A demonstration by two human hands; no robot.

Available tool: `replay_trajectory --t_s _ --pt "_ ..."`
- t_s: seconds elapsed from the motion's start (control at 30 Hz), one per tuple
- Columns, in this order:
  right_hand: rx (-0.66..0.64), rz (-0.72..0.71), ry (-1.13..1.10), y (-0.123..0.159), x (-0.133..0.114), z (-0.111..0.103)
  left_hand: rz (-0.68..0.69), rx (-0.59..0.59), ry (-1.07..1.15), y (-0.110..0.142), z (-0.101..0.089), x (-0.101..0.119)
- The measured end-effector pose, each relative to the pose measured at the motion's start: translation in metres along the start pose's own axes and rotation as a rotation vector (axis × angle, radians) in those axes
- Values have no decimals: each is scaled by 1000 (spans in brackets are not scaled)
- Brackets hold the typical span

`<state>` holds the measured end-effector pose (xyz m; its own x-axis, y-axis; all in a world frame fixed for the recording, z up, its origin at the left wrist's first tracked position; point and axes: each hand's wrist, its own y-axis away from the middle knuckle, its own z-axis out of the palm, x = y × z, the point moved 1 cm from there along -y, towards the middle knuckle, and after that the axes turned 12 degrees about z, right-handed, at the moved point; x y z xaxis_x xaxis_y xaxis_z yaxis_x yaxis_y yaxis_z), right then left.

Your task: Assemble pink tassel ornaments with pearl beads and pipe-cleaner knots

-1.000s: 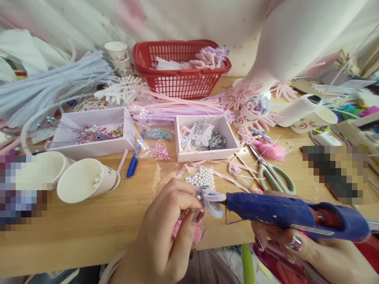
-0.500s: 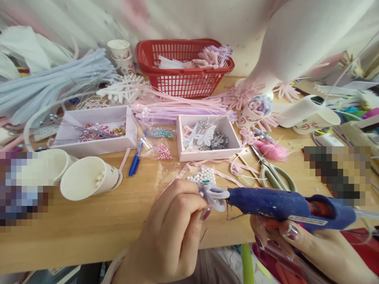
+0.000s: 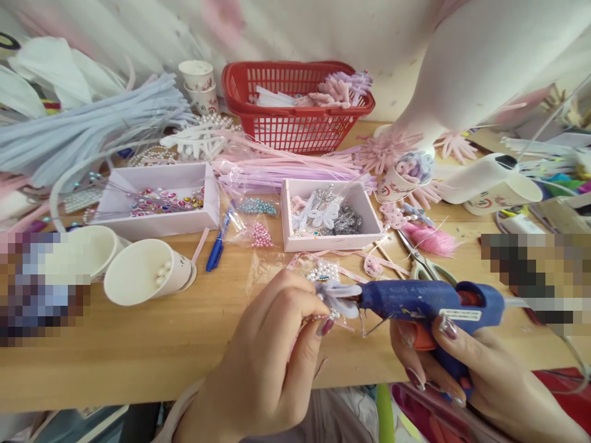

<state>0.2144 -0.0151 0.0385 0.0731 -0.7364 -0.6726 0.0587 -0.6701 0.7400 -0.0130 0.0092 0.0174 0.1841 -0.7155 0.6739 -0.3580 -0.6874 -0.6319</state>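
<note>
One desk (image 3: 161, 351) lies below. Over it, the glue gun (image 3: 415, 298) is wrapped by the right hand (image 3: 492, 363). The left hand (image 3: 268, 351) has a pinch grip on the lilac bow (image 3: 345, 295), at the nozzle (image 3: 364, 296). A slip could smear glue or burn the thumb (image 3: 305, 363).

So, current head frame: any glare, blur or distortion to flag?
Head view: diffuse light, soft shadows; small highlights on the crinkled clear plastic bag; pale cloth backdrop soft; wide-angle stretch towards the edges; pixel mosaic hides patches at both sides; blue plastic glue gun fairly clear, but its label's print is unreadable.
</note>
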Motion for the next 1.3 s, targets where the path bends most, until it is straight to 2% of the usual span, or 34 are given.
replay_trajectory --t_s 0.2,0.37,0.63,1.0,1.2,1.3 --pt "-47 58 -121 -1 0 1 -39 -2 85 1 0 -1" --pt "-10 11 -17 2 -2 2 -6 -29 46 1 0 3" --pt "64 -23 136 10 -2 -3 -33 1 57 4 2 2" --pt "141 -26 136 8 9 -10 37 1 -28 5 1 5" --pt "89 -77 113 9 5 -6 2 -27 17 5 0 5" --pt "3 -120 103 4 8 -11 1 -26 49 3 2 3"
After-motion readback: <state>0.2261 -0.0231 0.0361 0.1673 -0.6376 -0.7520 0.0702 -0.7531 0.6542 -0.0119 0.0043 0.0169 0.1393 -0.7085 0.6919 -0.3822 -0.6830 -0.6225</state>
